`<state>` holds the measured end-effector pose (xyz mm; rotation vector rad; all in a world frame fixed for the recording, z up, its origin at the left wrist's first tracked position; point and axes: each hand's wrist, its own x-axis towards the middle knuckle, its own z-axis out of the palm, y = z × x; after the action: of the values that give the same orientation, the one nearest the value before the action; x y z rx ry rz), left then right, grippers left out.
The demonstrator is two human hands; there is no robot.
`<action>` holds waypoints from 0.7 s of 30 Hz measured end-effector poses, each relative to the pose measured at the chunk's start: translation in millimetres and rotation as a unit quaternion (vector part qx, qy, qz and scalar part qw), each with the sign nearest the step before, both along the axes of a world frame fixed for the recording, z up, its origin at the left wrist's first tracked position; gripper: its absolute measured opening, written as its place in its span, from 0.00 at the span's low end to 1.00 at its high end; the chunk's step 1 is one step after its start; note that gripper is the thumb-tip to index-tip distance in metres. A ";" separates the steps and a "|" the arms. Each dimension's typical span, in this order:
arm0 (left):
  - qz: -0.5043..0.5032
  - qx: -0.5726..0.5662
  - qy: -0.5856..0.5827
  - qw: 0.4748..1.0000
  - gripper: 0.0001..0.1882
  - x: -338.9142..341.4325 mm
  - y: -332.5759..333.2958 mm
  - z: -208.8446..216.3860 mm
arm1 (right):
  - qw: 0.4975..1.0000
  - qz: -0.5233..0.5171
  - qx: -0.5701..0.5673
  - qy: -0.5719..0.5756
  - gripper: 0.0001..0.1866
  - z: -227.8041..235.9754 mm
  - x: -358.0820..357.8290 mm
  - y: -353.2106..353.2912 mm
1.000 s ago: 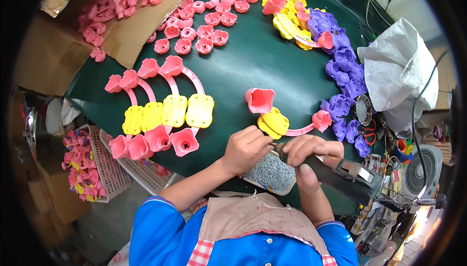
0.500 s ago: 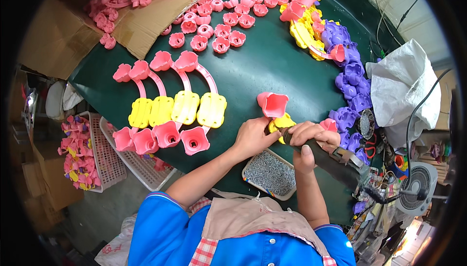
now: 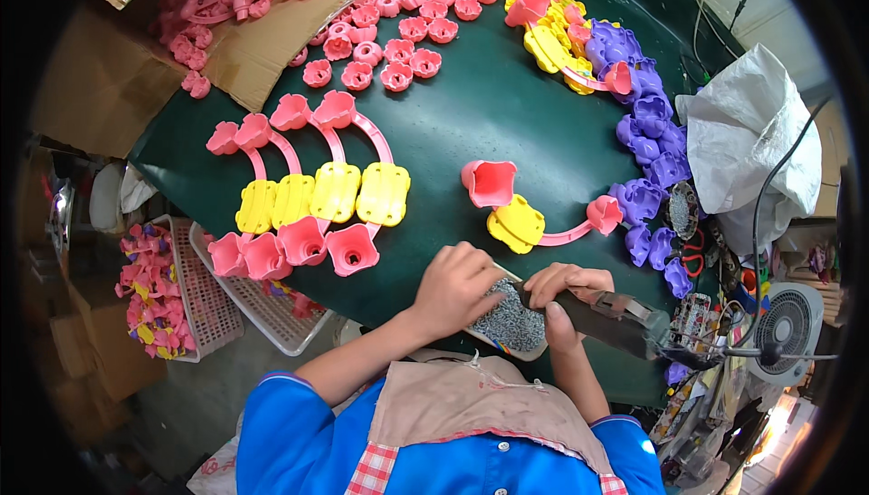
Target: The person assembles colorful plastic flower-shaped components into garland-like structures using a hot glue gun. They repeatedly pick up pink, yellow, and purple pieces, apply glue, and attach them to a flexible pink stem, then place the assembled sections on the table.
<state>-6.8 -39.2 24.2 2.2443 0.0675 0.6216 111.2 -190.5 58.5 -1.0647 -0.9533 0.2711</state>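
Observation:
My right hand [image 3: 563,294] is wrapped round a dark corded electric screwdriver [image 3: 625,321]; its tip points left. Close to that tip is my left hand [image 3: 457,291], its fingers bent together above a shallow tray [image 3: 484,341] of small grey metal pieces, screws by their look. Whatever those fingers pinch is hidden. Just beyond both hands, untouched on the green tabletop, lies a curved pink piece [image 3: 563,237] with a yellow plate [image 3: 517,223] at its middle and a pink flower-shaped cup [image 3: 490,183] at one end.
Several similar pink-and-yellow pieces [image 3: 336,192] stand in a row at left. Loose pink cups [image 3: 396,76] lie farther back beside a cardboard box [image 3: 262,52]. Purple parts [image 3: 652,115] line the right, near a white bag [image 3: 747,133] and fan [image 3: 786,332]. White baskets [image 3: 213,296] stand lower left.
Both hands have come off the pink-and-yellow piece and moved back toward me, over the tray. The piece now lies free on the table, and the screwdriver has moved with my right hand.

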 end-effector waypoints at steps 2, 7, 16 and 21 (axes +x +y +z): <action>-0.012 0.017 0.006 1.000 0.12 4.4 -5.8 1.2 | 1.000 -0.009 0.021 0.011 0.21 8.5 -2.8 1.5; -0.026 0.026 -0.016 0.999 0.09 10.2 -8.6 -3.2 | 0.998 -0.022 0.043 0.029 0.21 38.7 -1.0 -5.5; -0.111 -0.026 -0.042 0.993 0.12 12.8 -2.4 4.3 | 0.995 -0.008 0.041 0.089 0.23 45.1 -4.8 -14.0; -0.059 0.004 -0.090 0.994 0.14 17.8 -7.8 1.0 | 0.997 -0.005 0.045 0.065 0.21 41.9 -2.0 -9.7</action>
<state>11.0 -47.0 25.2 2.1715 -0.1566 0.7583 109.2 -200.2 100.4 -0.9574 -0.8353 0.2844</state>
